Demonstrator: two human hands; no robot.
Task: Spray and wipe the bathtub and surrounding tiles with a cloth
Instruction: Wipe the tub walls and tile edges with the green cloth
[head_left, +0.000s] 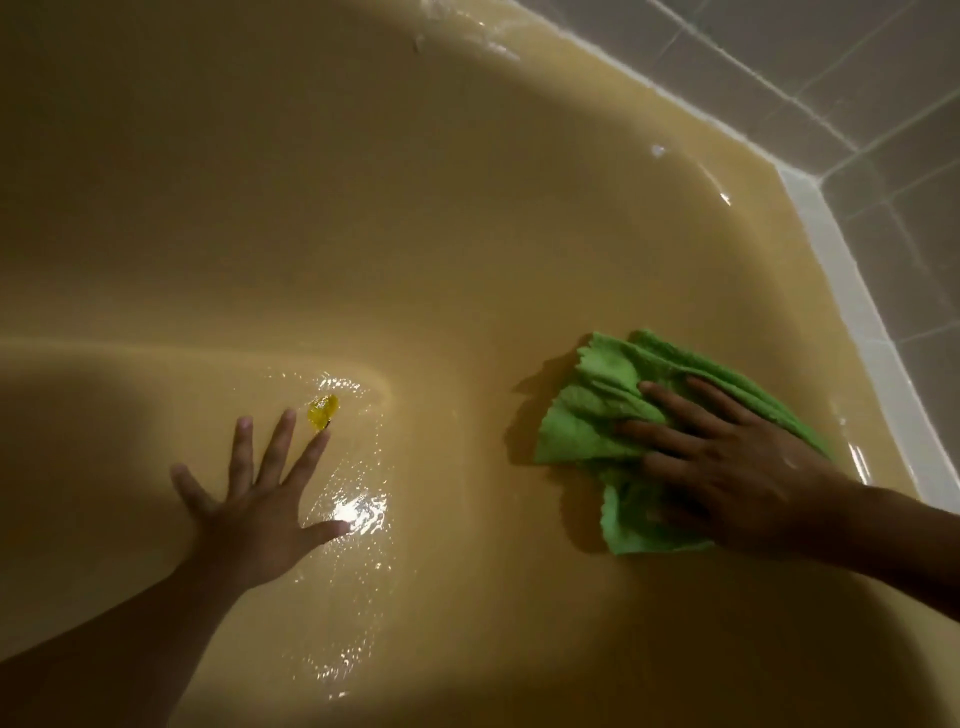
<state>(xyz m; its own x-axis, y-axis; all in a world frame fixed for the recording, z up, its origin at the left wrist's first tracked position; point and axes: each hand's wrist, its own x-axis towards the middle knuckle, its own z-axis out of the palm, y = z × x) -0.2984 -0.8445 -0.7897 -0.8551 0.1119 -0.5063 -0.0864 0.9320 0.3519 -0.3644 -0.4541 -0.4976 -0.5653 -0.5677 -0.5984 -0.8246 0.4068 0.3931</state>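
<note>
Small translucent yellow scrap (323, 410) lying flat at the edge of a thin film of water (358, 512), the water glinting under the light, white sealant strip (857, 312) running diagonally along the right, small white fleck (657, 150) sitting near its corner

A home bathroom: beige bathtub (467, 234) edged by grey wall tiles (831, 67).

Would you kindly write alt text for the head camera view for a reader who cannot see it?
The person's right hand presses a crumpled green cloth against the beige bathtub. The left hand rests spread on the wet tub surface beside a small yellow scrap; grey tiles line the upper right.
</note>
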